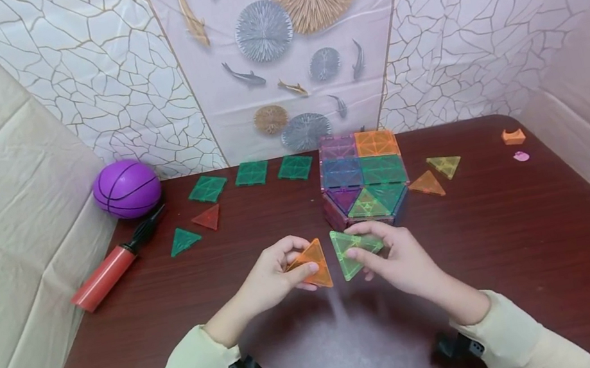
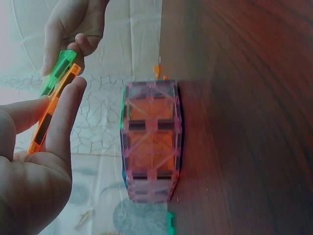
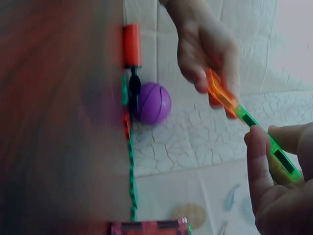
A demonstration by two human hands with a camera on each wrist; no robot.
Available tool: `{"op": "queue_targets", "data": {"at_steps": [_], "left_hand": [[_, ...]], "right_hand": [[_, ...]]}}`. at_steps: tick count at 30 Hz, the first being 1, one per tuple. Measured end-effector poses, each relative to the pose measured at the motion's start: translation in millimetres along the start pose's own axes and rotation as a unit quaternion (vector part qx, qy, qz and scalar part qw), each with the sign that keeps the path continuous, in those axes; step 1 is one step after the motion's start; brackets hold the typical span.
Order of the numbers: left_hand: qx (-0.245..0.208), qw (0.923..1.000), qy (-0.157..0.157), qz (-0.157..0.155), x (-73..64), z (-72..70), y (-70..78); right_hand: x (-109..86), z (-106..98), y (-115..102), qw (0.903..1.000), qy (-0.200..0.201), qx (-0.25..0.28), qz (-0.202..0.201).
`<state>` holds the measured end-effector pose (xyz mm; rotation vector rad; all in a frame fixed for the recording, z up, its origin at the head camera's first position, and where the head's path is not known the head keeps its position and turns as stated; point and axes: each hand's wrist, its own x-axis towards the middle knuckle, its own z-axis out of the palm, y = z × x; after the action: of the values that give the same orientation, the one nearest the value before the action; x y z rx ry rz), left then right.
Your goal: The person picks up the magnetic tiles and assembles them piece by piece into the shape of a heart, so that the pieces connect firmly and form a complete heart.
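Note:
Between thumb and fingers, my left hand (image 1: 276, 272) pinches an orange triangular magnetic tile (image 1: 317, 266). Facing it, my right hand (image 1: 400, 254) pinches a light green triangular magnetic tile (image 1: 346, 260). A narrow gap parts the two tiles in the head view, both held up above the table. Edge-on in the left wrist view, the orange tile (image 2: 45, 120) overlaps the green one (image 2: 59, 66). Just beyond the hands stands a box-like structure of coloured magnetic tiles (image 1: 342, 173), its top made of squares with triangles along the near side.
Several green square tiles (image 1: 252, 173) lie along the back left, with a red triangle (image 1: 208, 218) and green triangle (image 1: 184, 241) nearer. A purple ball (image 1: 127, 189) and red hand pump (image 1: 105, 277) are at left. Orange (image 1: 427, 184) and yellow triangles (image 1: 445, 166) lie right of the structure.

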<state>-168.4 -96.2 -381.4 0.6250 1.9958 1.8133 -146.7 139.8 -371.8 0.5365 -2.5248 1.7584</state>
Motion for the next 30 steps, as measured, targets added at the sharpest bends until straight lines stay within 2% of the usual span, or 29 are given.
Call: {"op": "queue_targets", "data": {"at_steps": [5,12,16,21,27,30], "left_hand": [[-0.003,0.9999,-0.01,0.005,-0.5,4.9,1.4],[0.006,0.9998,-0.017,0.009,-1.1,7.5,1.2],[0.046,0.9982,-0.028,0.026,-2.4,7.2,0.1],[0.103,0.992,-0.048,0.055,-3.2,6.6,-0.2],[0.168,0.9823,-0.029,0.076,-2.0,4.8,1.0],[0.169,0.9822,-0.022,0.079,-1.6,2.2,0.8]], "right_hand": [[-3.7,8,1,0.9999,0.004,0.012,-0.003],[-7.2,13,5,0.9994,-0.015,0.028,-0.017],[-8.5,13,9,0.9986,-0.044,0.019,-0.022],[-9.3,15,13,0.9964,-0.081,0.005,-0.027],[-9.3,18,16,0.9945,-0.098,0.011,-0.036],[-9.6,18,16,0.9952,-0.093,0.006,-0.032]]}}
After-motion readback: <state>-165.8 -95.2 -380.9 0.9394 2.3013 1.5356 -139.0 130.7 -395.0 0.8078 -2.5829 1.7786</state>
